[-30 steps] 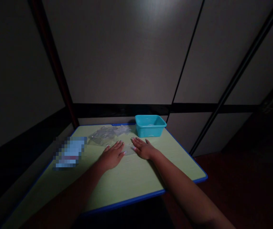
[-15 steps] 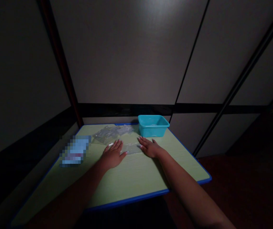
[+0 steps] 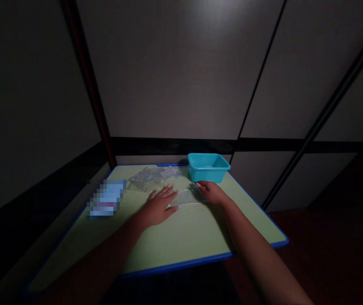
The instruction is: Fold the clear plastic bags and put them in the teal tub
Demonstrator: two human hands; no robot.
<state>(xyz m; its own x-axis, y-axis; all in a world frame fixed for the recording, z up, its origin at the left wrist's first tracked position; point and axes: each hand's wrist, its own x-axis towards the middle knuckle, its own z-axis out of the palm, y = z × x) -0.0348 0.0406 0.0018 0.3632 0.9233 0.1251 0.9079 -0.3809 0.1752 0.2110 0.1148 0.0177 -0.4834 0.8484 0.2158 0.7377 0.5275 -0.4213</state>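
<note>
At the left end of the film [image 3: 185,198], a flat left hand [image 3: 159,207], palm down, fingers spread, gripping nothing. Over the right end, a right hand [image 3: 212,192] with bent fingers, just in front of the bin [image 3: 208,175]; impossible to say whether pinching the film or only resting above. Between both hands, near the middle of the table [image 3: 181,241], the film itself, thin and see-through. Apparently a smoothing step, so best done with light, even pressure: pin one end under the left palm, sweep outward with flat fingers of the other hand, and avoid catching an edge on a nail. Watch for creases along the borders; lift away slowly, given a likely tendency to cling. At the far right, a turquoise bin, upright and uncovered; inside, a faint pale patch, too dim to judge as contents or mere reflection. Left of the bin, crumpled plastic [image 3: 151,178], perhaps a bag, with nothing distinct to make out within. Farther left, a blue item [image 3: 109,198], too pixelated to identify.
</note>
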